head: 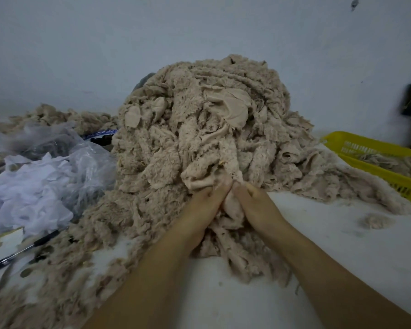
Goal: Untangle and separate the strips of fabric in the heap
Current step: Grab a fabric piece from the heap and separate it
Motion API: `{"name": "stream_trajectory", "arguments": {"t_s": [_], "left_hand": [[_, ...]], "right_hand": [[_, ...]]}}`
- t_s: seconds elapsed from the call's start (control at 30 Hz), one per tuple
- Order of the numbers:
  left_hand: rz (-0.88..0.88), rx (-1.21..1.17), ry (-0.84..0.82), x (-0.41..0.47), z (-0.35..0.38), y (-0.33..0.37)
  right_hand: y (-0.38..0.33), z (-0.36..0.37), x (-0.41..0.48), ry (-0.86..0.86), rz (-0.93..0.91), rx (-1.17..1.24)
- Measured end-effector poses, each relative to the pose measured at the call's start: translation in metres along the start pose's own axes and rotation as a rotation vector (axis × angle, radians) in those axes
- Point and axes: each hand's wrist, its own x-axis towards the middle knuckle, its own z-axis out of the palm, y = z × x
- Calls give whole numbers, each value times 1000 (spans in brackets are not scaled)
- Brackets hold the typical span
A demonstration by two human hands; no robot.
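A tall heap of beige fleecy fabric strips [199, 119] fills the middle of the white table, piled against the wall. At its front foot, my left hand [199, 210] and my right hand [259, 207] sit side by side, thumbs nearly touching. Both are closed on the same bunched strip [233, 207], which runs up into the heap and trails down toward me. The fingers are hidden under the fabric.
A yellow plastic basket [375, 148] with some strips lies at the right. Clear and white plastic bags [45, 172] lie at the left, with a dark pen [26, 248] in front of them. Loose strips [57, 281] spread along the near left. A small fluff clump [375, 220] lies right.
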Motion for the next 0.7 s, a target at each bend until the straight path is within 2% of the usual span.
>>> {"name": "stream_trajectory", "arguments": {"t_s": [0.07,0.13,0.23,0.3,0.4,0.47,0.57,0.63,0.7], "left_hand": [[-26,-96,94,2,-2,0],[-75,-303,164,4,-5,5],[-193,-517,193,4,-8,11],[-203,-494,219,4,-7,11],[-129,-298,310,4,-4,10],[-74,-237,310,5,-7,10],[6,-461,305,9,-23,9],[29,-637,308,10,-33,10],[22,-616,269,10,-33,10]], "right_hand": [[0,0,0,-36,-29,-73],[1,0,1,-89,-33,-174],[2,3,1,-101,-32,-239],[3,4,2,-62,-21,-190],[5,3,3,38,-14,-175],[5,-3,7,143,29,-137],[3,-23,18,302,149,92],[5,-31,21,314,178,177],[6,-28,19,279,171,222]]}}
